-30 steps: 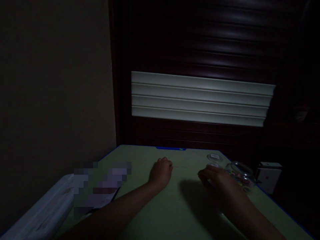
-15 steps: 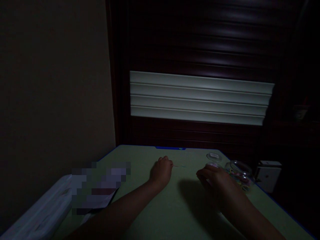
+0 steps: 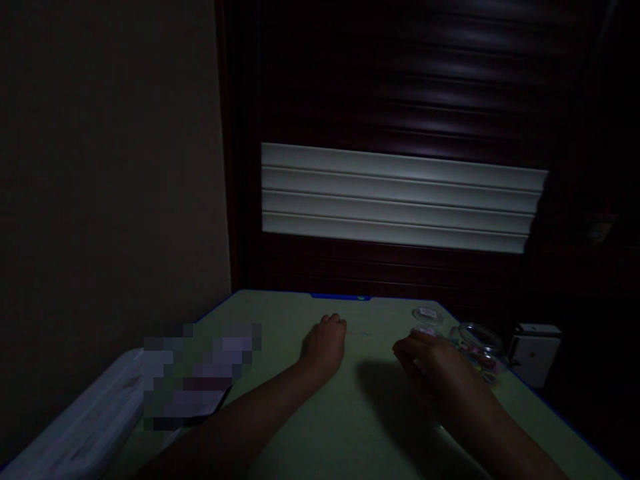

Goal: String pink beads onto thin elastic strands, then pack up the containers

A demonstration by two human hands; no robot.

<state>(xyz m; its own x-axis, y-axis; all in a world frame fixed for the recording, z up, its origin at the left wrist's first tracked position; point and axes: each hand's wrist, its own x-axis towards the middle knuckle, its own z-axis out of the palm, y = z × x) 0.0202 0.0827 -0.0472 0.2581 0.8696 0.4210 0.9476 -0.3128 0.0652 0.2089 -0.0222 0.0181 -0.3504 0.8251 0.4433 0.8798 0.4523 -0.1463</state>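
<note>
My left hand (image 3: 327, 341) rests closed on the pale green table (image 3: 300, 427), fingers curled; a thin pale strand (image 3: 359, 333) lies on the tabletop just right of its fingertips. What the fingers hold, if anything, is too small to tell. My right hand (image 3: 425, 357) is closed in a pinch above the table, casting a shadow to its left, and its fingertips show nothing I can make out. Behind and beside it stands a clear jar (image 3: 480, 347) of small colourful rings, partly covered by the hand. A clear round lid (image 3: 428, 315) lies farther back.
At the left are a white plastic-looking container (image 3: 85, 413) and a blurred-out item (image 3: 215, 373). A white box (image 3: 535, 353) stands beyond the table's right edge. Behind the table is a dark slatted door (image 3: 400, 197) with a pale band, and a wall (image 3: 110, 167) rises at the left.
The view has shifted very slightly. Both hands keep nearly the same place and pose.
</note>
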